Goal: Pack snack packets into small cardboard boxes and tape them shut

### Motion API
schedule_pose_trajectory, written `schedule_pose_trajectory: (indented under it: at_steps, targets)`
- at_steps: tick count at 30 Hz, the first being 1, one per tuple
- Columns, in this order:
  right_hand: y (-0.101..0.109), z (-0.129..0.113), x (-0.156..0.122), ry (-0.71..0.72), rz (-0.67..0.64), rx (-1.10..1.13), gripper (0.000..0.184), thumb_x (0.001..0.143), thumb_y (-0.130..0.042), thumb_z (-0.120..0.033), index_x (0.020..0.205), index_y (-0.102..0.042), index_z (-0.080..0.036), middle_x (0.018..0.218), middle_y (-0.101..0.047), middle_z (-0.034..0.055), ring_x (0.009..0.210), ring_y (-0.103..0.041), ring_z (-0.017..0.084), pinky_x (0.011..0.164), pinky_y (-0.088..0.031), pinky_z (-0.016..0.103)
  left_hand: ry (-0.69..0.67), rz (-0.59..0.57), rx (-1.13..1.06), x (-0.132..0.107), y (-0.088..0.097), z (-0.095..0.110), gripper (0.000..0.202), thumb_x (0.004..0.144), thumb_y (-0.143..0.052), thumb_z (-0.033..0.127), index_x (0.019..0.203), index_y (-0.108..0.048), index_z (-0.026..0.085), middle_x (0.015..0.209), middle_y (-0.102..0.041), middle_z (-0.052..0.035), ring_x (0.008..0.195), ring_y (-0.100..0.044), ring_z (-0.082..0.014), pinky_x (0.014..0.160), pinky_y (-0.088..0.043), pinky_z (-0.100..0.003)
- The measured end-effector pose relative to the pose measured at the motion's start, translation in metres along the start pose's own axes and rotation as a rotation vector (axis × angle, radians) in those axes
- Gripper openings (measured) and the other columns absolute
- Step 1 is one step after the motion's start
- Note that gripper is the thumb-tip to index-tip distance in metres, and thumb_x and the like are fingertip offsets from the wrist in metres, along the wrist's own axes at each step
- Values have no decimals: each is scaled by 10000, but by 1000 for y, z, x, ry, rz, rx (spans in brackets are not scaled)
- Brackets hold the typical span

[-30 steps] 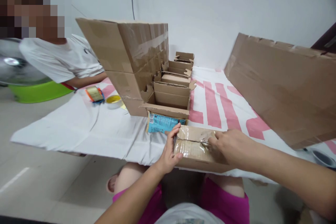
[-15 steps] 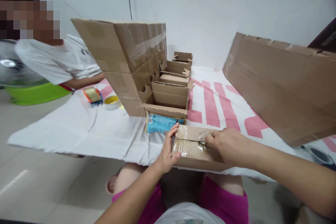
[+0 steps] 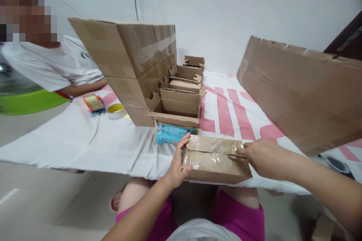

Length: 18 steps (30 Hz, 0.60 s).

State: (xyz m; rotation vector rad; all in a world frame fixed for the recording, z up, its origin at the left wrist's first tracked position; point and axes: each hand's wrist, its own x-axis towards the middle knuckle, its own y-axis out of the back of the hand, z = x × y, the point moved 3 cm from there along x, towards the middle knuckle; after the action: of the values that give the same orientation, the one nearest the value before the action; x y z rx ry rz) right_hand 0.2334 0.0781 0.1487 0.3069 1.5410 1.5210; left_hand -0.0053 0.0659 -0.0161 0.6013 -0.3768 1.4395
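A small taped cardboard box (image 3: 216, 175) lies in front of me at the table's edge, with shiny clear tape along the seam of its top. My left hand (image 3: 178, 165) grips its left end, thumb on the near side and fingers round the far corner. At the right end of the seam is my right hand (image 3: 258, 156), its fingers curled closed. A thin dark line shows under its fingertips; whether this is a tool or a gap in the box I cannot tell. A blue packet (image 3: 172, 132) lies just beyond my left hand.
Several open cardboard boxes (image 3: 181, 107) stand in a row beside a tall stack of taped cartons (image 3: 121, 58). A large cardboard sheet (image 3: 299, 90) leans at right near a tape roll (image 3: 335, 165). Another tape roll (image 3: 115, 110) lies left. A person in a white shirt (image 3: 76, 58) sits across.
My right hand has slid right along the box's seam, from near its middle to its right end. My left hand keeps its grip on the left end.
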Motion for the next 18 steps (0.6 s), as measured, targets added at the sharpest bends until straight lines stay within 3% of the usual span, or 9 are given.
schedule_pose_trajectory:
  at_steps: [5, 10, 18]
  targets:
    - [-4, 14, -10, 38, 109, 72, 408, 787, -462, -21, 1072, -652, -242, 814, -702, 54, 713, -658, 199, 552, -286, 274, 11, 13, -12, 0, -1, -2, 760, 824, -480, 689, 1406, -292, 237, 1540, -230, -174, 1434, -216, -363, 1132, -195, -582]
    - [-5, 1, 4, 125, 228, 44, 674, 750, -482, -12, 1365, -475, -286, 866, -684, 41, 672, -636, 178, 541, -270, 274, 10, 32, -47, -1, -3, -3, 776, 821, -493, 678, 1412, -258, 234, 1545, -213, -179, 1437, -218, -340, 1137, -193, -555]
    - [-2, -18, 24, 164, 234, -18, 586, 808, -537, -152, 1379, -479, -271, 930, -679, 72, 705, -645, 197, 582, -327, 271, -3, 108, -100, -6, 0, -10, 496, 830, -561, 595, 1104, -327, 256, 1532, -255, -220, 1392, -312, -341, 1057, -257, -564]
